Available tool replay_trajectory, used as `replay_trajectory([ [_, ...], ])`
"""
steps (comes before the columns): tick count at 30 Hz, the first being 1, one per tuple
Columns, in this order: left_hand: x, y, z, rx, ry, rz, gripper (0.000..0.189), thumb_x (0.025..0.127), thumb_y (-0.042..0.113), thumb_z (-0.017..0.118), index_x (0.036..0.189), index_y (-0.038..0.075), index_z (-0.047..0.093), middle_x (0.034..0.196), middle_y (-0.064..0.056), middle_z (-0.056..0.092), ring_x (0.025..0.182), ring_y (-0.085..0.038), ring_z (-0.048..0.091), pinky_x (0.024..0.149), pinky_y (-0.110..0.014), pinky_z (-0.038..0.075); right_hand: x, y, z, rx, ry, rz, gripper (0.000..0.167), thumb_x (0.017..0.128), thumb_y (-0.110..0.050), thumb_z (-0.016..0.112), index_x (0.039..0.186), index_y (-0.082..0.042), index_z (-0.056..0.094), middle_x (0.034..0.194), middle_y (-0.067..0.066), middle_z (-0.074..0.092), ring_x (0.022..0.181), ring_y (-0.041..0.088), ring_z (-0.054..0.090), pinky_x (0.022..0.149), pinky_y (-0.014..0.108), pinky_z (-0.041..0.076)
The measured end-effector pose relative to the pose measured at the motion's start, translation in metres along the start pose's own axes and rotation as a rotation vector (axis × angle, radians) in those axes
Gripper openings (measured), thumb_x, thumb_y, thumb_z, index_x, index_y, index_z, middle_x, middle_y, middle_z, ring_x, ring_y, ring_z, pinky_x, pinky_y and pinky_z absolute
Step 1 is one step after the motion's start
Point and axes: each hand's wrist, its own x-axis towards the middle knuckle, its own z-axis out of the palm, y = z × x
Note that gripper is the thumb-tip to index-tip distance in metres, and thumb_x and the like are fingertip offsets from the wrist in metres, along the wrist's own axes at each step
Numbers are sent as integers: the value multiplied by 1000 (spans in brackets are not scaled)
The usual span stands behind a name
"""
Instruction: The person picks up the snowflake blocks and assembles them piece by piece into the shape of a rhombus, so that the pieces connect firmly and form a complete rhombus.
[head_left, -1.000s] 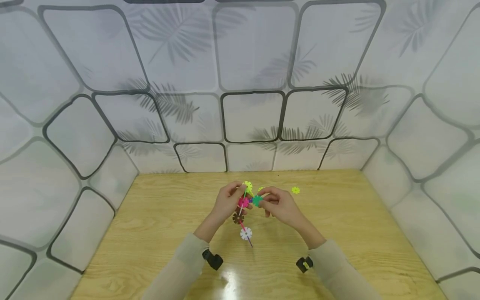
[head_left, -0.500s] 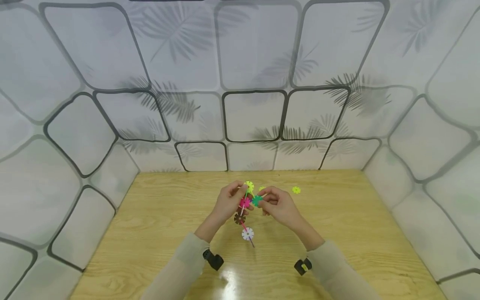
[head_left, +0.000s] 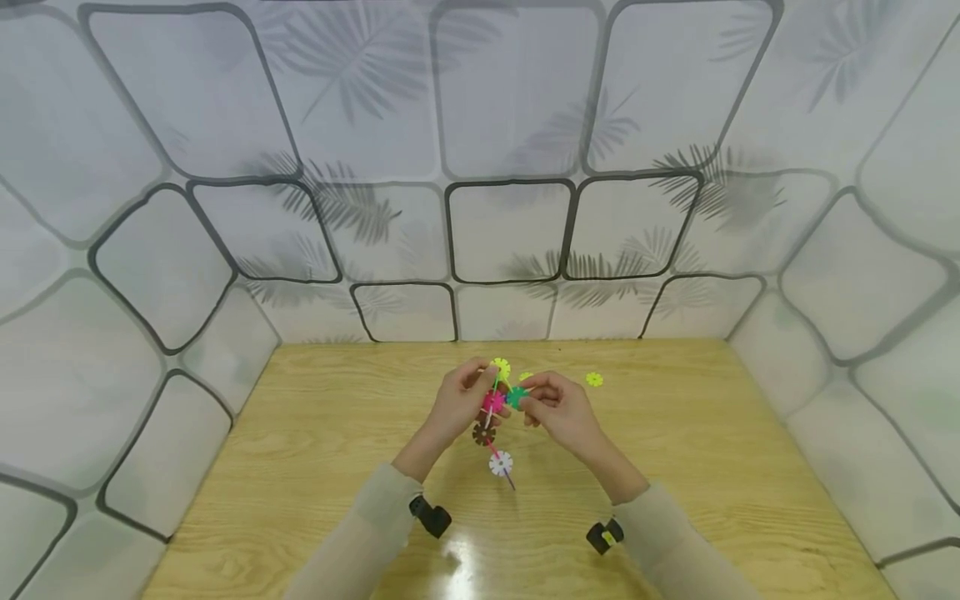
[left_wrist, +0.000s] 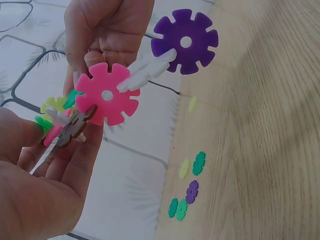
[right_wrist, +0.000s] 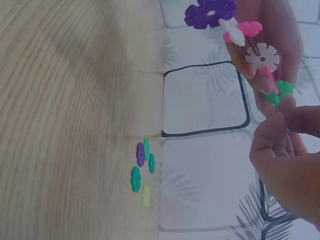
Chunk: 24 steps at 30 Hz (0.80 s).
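My left hand [head_left: 457,404] holds a linked chain of notched plastic discs. A yellow disc [head_left: 501,368] tops the chain, with a pink disc [head_left: 493,401] beneath it. A brown disc [head_left: 483,433] and a white disc [head_left: 501,463] hang lower, toward me. In the left wrist view a purple disc [left_wrist: 192,42] forms the free end, slotted to a white one [left_wrist: 145,72]. My right hand [head_left: 566,412] pinches a green disc [head_left: 516,397] at the chain's right side. Fingers hide part of the joins, so whether the green disc is fully slotted in is unclear.
Beyond the hands, a loose yellow disc [head_left: 594,379] lies on the wooden table [head_left: 315,467]. Several other loose discs show in the wrist views, including a purple one [left_wrist: 192,192] and a green one [right_wrist: 136,179]. Patterned fabric walls [head_left: 510,229] enclose the table's back and sides.
The chain has shifted slightly right and up, its lower white disc swinging a little to the right. Both hands keep their hold, and the right hand's fingers have barely moved.
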Motion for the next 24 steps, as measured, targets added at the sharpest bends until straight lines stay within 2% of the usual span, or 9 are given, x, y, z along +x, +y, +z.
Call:
replay_trajectory([
  [6, 1, 1, 2, -2, -13, 13, 28, 113, 23, 51, 124, 0, 62, 110, -32, 72, 75, -34, 80, 62, -46, 67, -1, -2, 2, 30, 52, 14, 22, 98, 5, 66, 119, 10, 63, 84, 8, 70, 64, 10, 67, 63, 24, 60],
  [12, 3, 2, -2, 5, -31, 3, 29, 114, 23, 50, 125, -1, 62, 109, -30, 73, 71, -24, 79, 66, -55, 67, 0, -2, 1, 33, 16, -10, 23, 99, 3, 66, 121, 10, 61, 86, 17, 70, 65, 10, 67, 64, 24, 60],
  [17, 2, 2, -3, -22, -16, -28, 27, 114, 20, 49, 123, -2, 62, 105, -26, 74, 66, -16, 77, 63, -49, 67, 1, -2, 3, 25, -4, 15, 24, 100, 1, 67, 122, 7, 62, 86, 13, 70, 65, 10, 67, 64, 26, 60],
  [20, 2, 0, -2, -23, -6, -38, 26, 114, 20, 49, 121, -1, 62, 103, -23, 75, 65, -15, 77, 60, -41, 67, 1, -1, 3, 12, -10, 40, 24, 100, 0, 67, 123, 5, 62, 89, 17, 71, 64, 12, 67, 64, 28, 60],
  [24, 2, -2, -2, -16, 2, -39, 26, 114, 21, 50, 118, 0, 63, 99, -19, 77, 65, -16, 77, 59, -41, 67, 0, 1, 1, -5, -27, 62, 24, 102, -3, 67, 125, 2, 63, 93, 20, 73, 65, 13, 67, 64, 29, 59],
])
